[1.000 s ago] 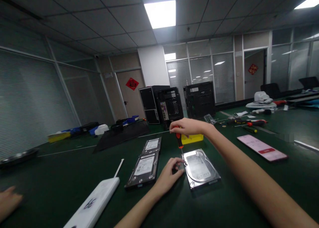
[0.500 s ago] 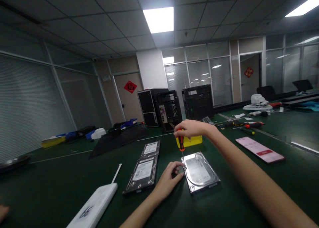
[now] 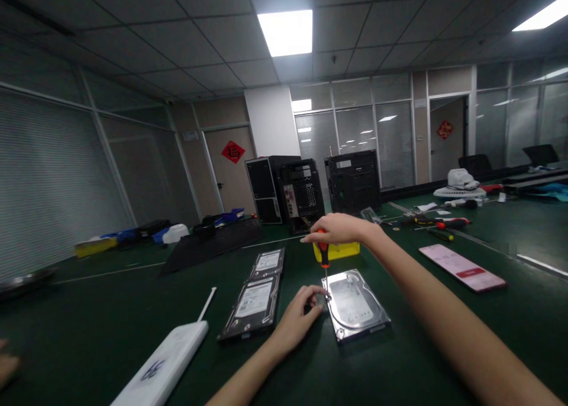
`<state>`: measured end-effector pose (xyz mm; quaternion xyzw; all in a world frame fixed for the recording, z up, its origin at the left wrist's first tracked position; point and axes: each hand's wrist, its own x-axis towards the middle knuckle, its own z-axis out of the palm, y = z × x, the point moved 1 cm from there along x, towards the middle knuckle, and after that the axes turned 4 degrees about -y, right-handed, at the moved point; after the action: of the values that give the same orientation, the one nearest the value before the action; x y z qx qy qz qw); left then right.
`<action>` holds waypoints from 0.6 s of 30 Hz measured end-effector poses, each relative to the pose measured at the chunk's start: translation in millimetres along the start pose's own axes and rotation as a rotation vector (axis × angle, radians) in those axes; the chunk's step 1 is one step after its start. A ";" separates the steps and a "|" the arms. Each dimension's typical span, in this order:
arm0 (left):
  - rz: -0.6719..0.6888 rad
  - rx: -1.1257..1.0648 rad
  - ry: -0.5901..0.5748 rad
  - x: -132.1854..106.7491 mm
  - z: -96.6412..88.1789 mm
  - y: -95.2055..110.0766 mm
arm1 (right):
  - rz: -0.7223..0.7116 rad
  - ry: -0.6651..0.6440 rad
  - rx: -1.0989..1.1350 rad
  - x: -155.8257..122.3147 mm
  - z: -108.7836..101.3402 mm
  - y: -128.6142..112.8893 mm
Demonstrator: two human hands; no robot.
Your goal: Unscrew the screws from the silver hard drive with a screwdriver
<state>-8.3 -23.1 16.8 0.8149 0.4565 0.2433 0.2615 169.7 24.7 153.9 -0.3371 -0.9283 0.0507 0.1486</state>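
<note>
A silver hard drive (image 3: pixel 355 304) lies label side up on the green table in front of me. Above it, my right hand (image 3: pixel 339 228) is closed round the red-and-black handle of a screwdriver (image 3: pixel 324 255), one finger sticking out to the left. The screwdriver stands nearly upright, its shaft reaching down to the drive's left edge. My left hand (image 3: pixel 299 317) rests on the table left of the drive. Its index finger reaches the drive's left edge near the screwdriver tip, while thumb and index are apart and the other fingers curl under.
Two dark hard drives (image 3: pixel 255 302) lie end to end on the left. Nearer is a white device marked 66 (image 3: pixel 166 358). A yellow object (image 3: pixel 344 252) sits behind my right hand, a pink-screened phone (image 3: pixel 461 268) to the right. Computer cases (image 3: pixel 352 181) stand behind. Another person's hand (image 3: pixel 7 364) shows at far left.
My right index finger has stretched out to the left from the screwdriver handle. My left thumb has drawn slightly back from the drive. The view has shifted a little.
</note>
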 end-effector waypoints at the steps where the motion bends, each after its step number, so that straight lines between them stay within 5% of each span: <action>1: 0.001 -0.003 -0.001 -0.5 0.1 0.2 | 0.028 -0.016 0.014 -0.5 0.2 -0.3; 11: 0.011 -0.008 0.010 -0.5 1.5 -3.9 | -0.036 -0.091 0.165 1.9 5.9 0.9; 18: 0.006 -0.004 0.008 -1.9 0.5 -1.1 | 0.047 -0.085 0.081 -0.1 2.3 0.0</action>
<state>-9.5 -24.4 15.5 0.8149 0.4545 0.2482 0.2605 169.1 24.7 151.7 -0.3498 -0.9228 0.1061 0.1215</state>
